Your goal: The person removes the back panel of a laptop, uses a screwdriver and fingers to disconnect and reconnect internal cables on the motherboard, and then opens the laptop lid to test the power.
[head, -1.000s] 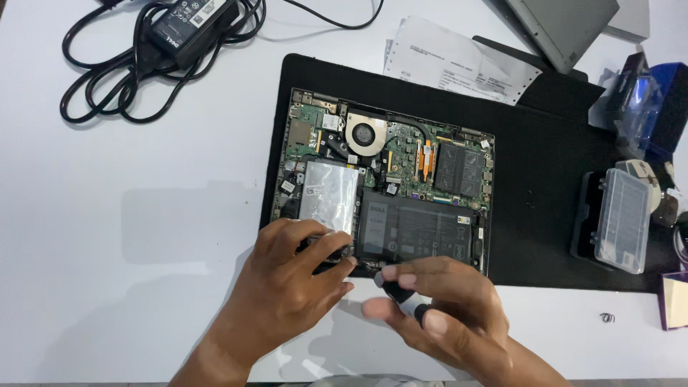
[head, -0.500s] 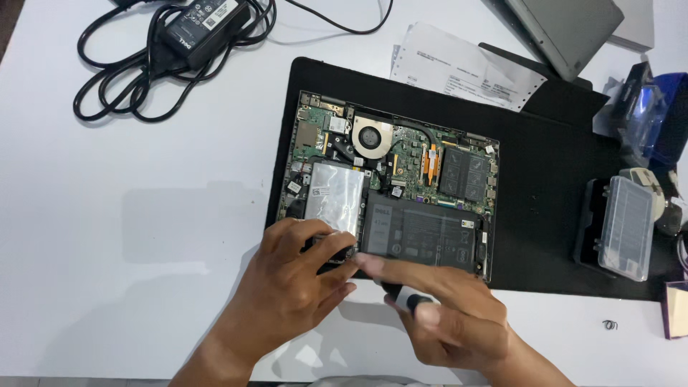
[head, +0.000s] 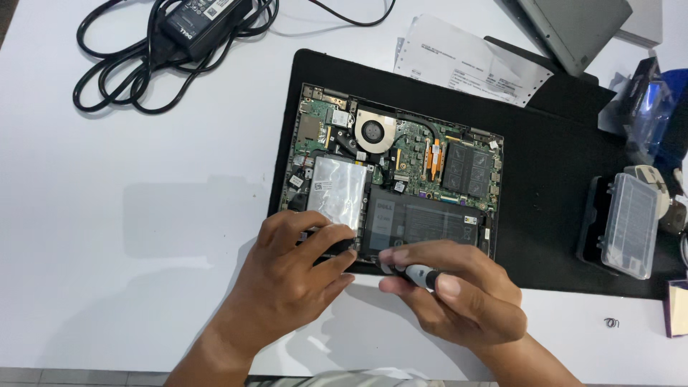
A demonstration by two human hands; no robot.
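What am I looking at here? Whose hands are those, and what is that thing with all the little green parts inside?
The picture comes from a camera worn on a person's head, looking down at their own two hands over a white table. The thing with green parts is an opened laptop computer, lying bottom-up on a black mat with its cover off. Inside you can see a round fan, a shiny silver drive and a flat black battery. The left hand rests on the laptop's near edge. The right hand holds a small black and silver screwdriver pointed at that same edge. Nearby lie a black power adapter with coiled cable, a white printed paper and a clear plastic box.
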